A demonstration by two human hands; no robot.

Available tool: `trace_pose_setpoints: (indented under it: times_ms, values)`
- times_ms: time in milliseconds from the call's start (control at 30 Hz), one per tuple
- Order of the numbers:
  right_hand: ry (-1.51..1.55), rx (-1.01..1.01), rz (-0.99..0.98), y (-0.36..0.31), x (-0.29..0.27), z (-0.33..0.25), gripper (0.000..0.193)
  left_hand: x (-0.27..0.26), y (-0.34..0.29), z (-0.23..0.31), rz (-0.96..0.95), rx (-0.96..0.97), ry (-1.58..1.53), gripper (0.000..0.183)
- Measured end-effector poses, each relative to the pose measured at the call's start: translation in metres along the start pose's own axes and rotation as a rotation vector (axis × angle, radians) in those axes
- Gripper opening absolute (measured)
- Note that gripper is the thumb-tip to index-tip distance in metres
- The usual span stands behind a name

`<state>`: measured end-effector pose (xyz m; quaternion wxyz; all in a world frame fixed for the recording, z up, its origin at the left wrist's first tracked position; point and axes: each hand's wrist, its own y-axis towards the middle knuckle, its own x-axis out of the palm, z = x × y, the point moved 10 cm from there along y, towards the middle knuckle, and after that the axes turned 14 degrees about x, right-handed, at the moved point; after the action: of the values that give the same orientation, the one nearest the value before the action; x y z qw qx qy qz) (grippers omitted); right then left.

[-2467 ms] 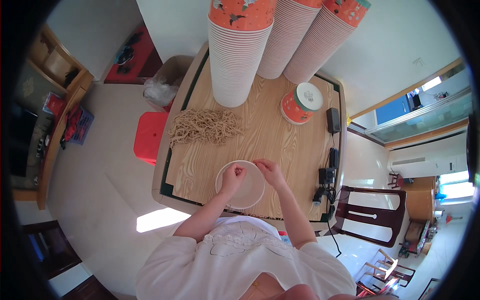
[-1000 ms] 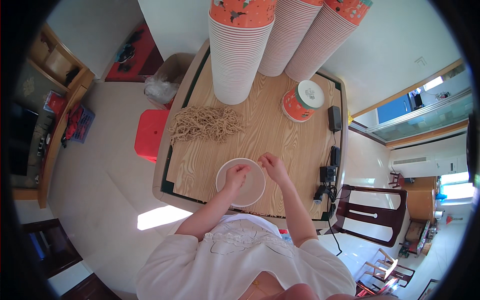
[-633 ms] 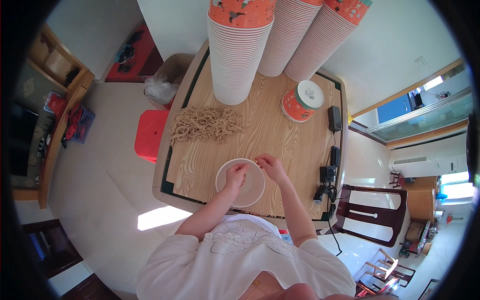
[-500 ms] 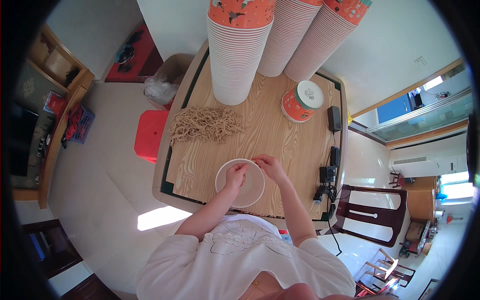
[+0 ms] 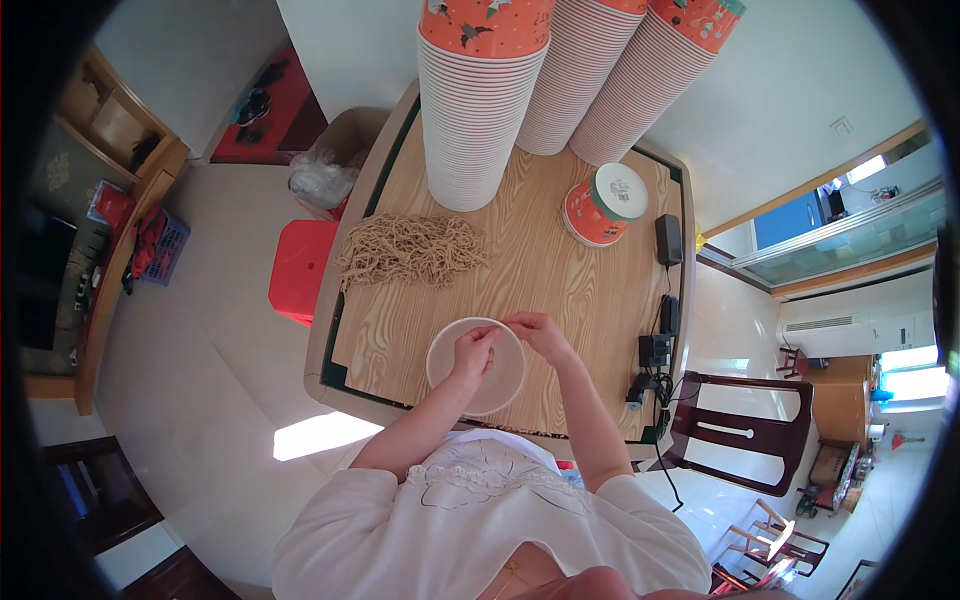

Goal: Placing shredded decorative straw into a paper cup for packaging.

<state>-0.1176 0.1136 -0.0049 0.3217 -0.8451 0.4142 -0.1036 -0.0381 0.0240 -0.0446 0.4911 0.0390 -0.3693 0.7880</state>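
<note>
White tub (image 5: pixel 508 380) could tip if right hand (image 5: pixel 538 334) by its rim bears down (finger closure there: can't tell); left hand (image 5: pixel 473 353) over it, fingers curled closed, contents unseen.

One head-worn wide fisheye view, the left of a side-by-side pair, looks steeply down from above the white short-sleeved shirt (image 5: pixel 480 510) at the lower edge; it faces across the wood-grained rectangular counter (image 5: pixel 540 280), with the left hand (image 5: pixel 474 351) and right hand (image 5: pixel 537 337) near mid-picture; the counter lies near, while the pale tiled floor (image 5: pixel 210 330) spreads farther below; the upper edge crops the tall stacks of white-and-orange round tubs (image 5: pixel 466 130); straight edges bow toward the dark rim.
</note>
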Motion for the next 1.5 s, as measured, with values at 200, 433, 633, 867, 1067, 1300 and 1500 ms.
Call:
trace_pose_setpoints:
  times_ms: [200,433,633,867,1067,1300,1500]
  values:
    - [0.057,-0.023,-0.069,0.004,0.003,0.000,0.014,-0.001,0.001,-0.001,0.022,-0.001,-0.004,0.009]
    - [0.026,-0.066,-0.022,0.016,-0.002,0.014,0.010,0.001,-0.002,0.002,0.004,0.000,-0.024,0.008]
    - [0.095,-0.060,-0.055,0.014,-0.002,0.016,0.014,0.002,-0.001,0.001,-0.022,-0.005,-0.017,0.008]
    - [0.105,-0.003,-0.087,0.001,0.004,0.005,0.023,0.001,0.000,0.002,0.022,0.004,-0.009,0.007]
    - [0.166,-0.017,-0.056,0.002,0.002,0.004,0.021,0.002,0.002,0.003,0.041,0.017,-0.009,0.007]
    - [0.159,-0.071,-0.069,0.008,0.003,0.003,0.013,0.000,0.003,0.003,0.048,0.014,-0.007,0.009]
    - [0.143,-0.109,-0.058,0.013,0.005,0.005,0.010,0.002,0.000,0.004,0.024,0.024,0.011,0.009]
